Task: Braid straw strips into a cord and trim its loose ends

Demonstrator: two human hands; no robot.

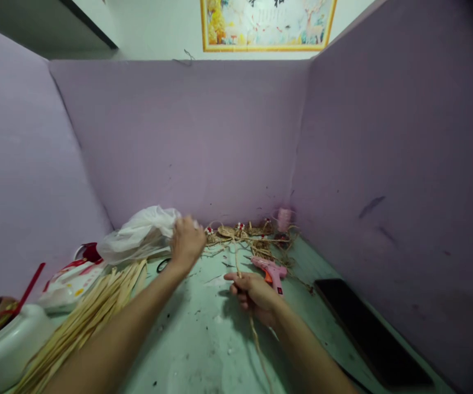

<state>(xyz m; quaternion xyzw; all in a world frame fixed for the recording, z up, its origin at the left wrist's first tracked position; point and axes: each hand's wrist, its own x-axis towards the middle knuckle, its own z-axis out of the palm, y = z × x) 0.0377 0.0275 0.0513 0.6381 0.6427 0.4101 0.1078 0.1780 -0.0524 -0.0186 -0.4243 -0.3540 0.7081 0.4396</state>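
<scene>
My right hand (256, 295) is closed around a thin, tan twisted cord (256, 342), its index finger pointing left. The cord runs up from that hand toward a small pile of woven straw pieces (227, 232) at the back, and down to the near edge of view. My left hand (187, 243) is raised beside a crumpled white plastic bag (144, 232). Motion smears its fingers, and whether it holds anything is unclear. Just beyond my right hand lies a pink glue gun (271, 269) with an orange trigger.
Dry, flat straw strips (92, 306) lie along the left, near a white jug (10, 347) and a white-and-red packet (72, 284). A dark flat slab (367, 328) rests at right. A pink spool (284, 219) stands in the back corner. Purple panels (179, 137) enclose three sides.
</scene>
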